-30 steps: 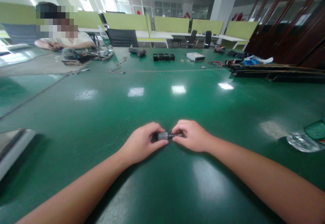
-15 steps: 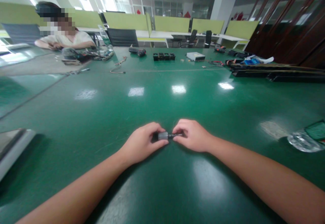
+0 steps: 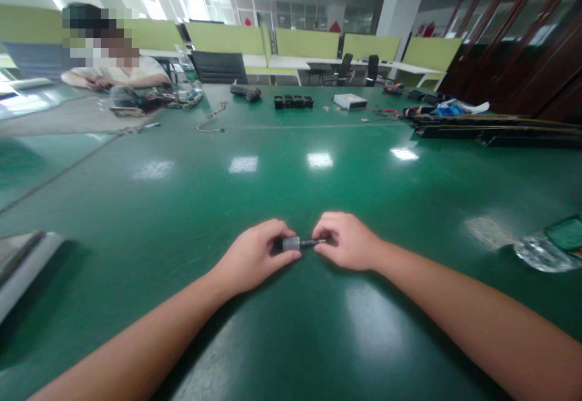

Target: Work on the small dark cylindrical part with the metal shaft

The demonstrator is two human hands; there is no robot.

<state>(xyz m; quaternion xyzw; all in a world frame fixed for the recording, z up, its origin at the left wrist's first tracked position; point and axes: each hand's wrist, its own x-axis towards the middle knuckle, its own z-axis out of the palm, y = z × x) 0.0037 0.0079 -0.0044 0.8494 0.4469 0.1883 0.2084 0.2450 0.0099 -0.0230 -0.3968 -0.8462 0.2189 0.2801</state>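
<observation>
Low over the green tabletop (image 3: 291, 188), a small dark rod-shaped piece with a grey cylinder (image 3: 291, 242) at its left end lies between my hands. My left hand (image 3: 264, 249) is closed, with thumb and fingers around the grey cylinder. A thin dark shaft (image 3: 308, 243) runs rightward from the cylinder. My right hand (image 3: 346, 240) pinches this shaft's right end, where a lighter tip shows near the fingers. The exact kind of the piece is too small to make out. Its left end is hidden by my left hand.
A clear plastic bottle (image 3: 550, 252) lies at the right edge. A flat metal-edged case (image 3: 27, 267) sits at the left. Along the far side are black connected blocks (image 3: 293, 102), a silver box (image 3: 350, 101) and black strips (image 3: 495, 131). A person (image 3: 113, 70) sits at far left.
My right hand has shifted slightly right, and more of the dark shaft shows between the hands. My left hand stays almost still.
</observation>
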